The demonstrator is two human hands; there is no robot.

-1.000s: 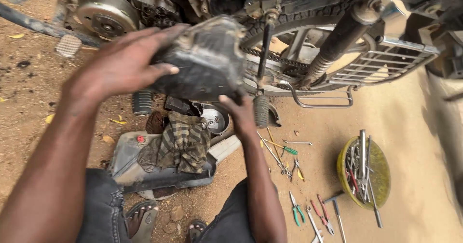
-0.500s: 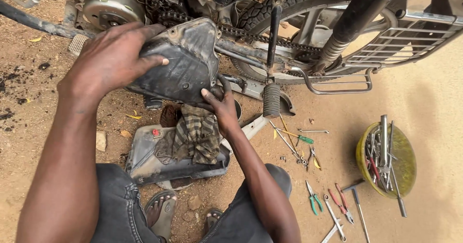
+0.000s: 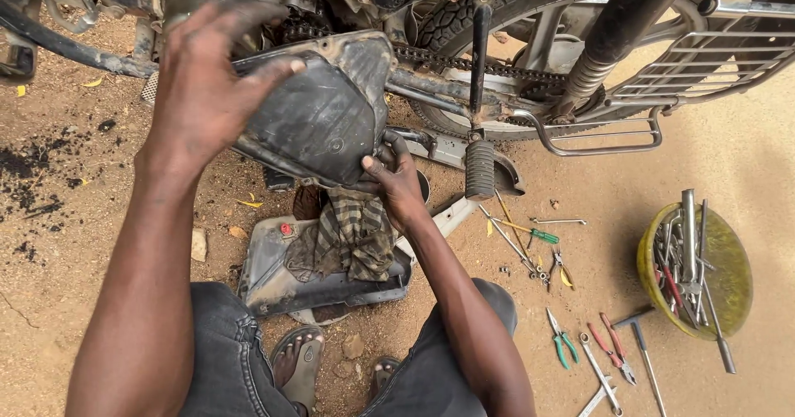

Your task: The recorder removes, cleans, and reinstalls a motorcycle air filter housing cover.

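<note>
Black plastic motorcycle side cover (image 3: 319,115), dusty and scuffed, is held in the air against the side of a motorcycle (image 3: 513,69) that lies across the top of the view. The cover sits just in front of the drive chain (image 3: 464,62) and left of the folding footrest (image 3: 479,168). Its long axis runs on a slant, from lower left up to upper right, and its broad outer face is turned toward the camera; the wider end points up toward the chain.

The left hand (image 3: 207,94) is spread wide over the cover's left edge, fingers splayed across its face. The right hand (image 3: 397,181) is closed narrowly on the lower right corner, thumb on top, fingers curled under.

Below the cover lies a grey plastic tray (image 3: 273,280) on the sandy ground, with a checked rag (image 3: 352,235) bunched in it. Right of the motorcycle's footrest lie a green-handled screwdriver (image 3: 538,235) and green-handled pliers (image 3: 563,342), and farther right a yellow-green bowl (image 3: 733,276) full of metal tools.

A likely risk: the cover is gripped only at its two edges, so a slip of the greasy fingers could drop it onto the tray. Forcing it while slanted could also crack a mounting tab or snag it on the chain.
</note>
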